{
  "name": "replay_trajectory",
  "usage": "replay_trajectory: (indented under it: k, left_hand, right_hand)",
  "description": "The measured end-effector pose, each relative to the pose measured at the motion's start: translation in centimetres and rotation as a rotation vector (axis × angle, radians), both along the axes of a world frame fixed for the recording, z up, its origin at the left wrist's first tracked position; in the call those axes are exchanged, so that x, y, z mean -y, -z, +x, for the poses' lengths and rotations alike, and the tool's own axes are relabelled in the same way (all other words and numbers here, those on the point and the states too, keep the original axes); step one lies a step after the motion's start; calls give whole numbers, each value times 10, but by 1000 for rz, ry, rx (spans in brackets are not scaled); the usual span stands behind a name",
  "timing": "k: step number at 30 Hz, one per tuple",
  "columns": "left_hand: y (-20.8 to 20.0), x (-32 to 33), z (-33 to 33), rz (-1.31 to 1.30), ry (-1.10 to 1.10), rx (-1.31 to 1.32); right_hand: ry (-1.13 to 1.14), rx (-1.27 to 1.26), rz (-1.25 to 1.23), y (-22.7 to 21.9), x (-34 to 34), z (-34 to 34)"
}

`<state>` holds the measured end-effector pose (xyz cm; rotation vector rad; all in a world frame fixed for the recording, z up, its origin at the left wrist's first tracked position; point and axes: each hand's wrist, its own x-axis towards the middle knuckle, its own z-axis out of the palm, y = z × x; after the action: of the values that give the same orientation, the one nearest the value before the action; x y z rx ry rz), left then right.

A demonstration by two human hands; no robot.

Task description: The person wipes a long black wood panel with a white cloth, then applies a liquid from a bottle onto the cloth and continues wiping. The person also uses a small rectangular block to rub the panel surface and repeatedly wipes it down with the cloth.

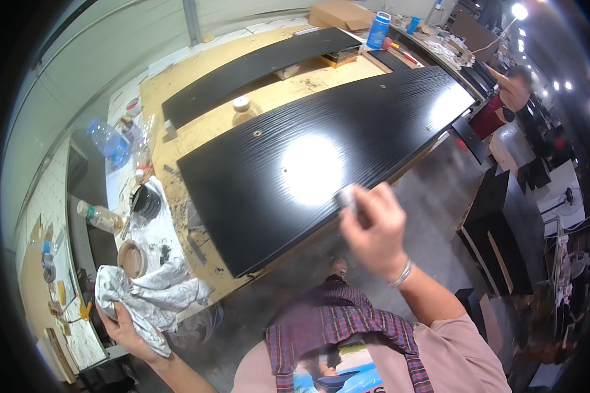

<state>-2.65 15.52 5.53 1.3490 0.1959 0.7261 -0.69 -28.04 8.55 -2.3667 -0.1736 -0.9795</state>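
A wide black wood-grain panel (242, 177) lies across the workbench before me, with bright light reflected in its middle. Over its near edge, my right hand (375, 226) pinches a small wad of whitish cloth (349, 198) with a dark tip. The wad appears close to the panel surface; whether it touches I cannot tell. At the lower left, my left hand (121, 327) grips a crumpled white rag (154, 295) with grey stains. Beside that rag stand a round brown dish (132, 259) and a black-smeared tub (145, 202).
A second, narrower black panel (242, 72) lies farther back, raised on blocks. Between the panels stands a white-capped bottle (242, 110). A blue bottle (378, 31) is at the far end; clear plastic bottles (110, 141) stand left. Another person (508, 95) works at the right.
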Motion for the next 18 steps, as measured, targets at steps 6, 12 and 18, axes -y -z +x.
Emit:
replay_trajectory:
  k: [6, 12, 18]
  left_hand:
    - [1, 0, -5, 39, 54, 37]
    - [8, 0, -20, 93, 144, 16]
    - [22, 10, -34, 27, 166, -31]
  right_hand:
    - [-589, 10, -3, -5, -134, -15]
    - [-413, 77, -138, -21, -127, -8]
    - [-270, 49, -210, -31, -108, -4]
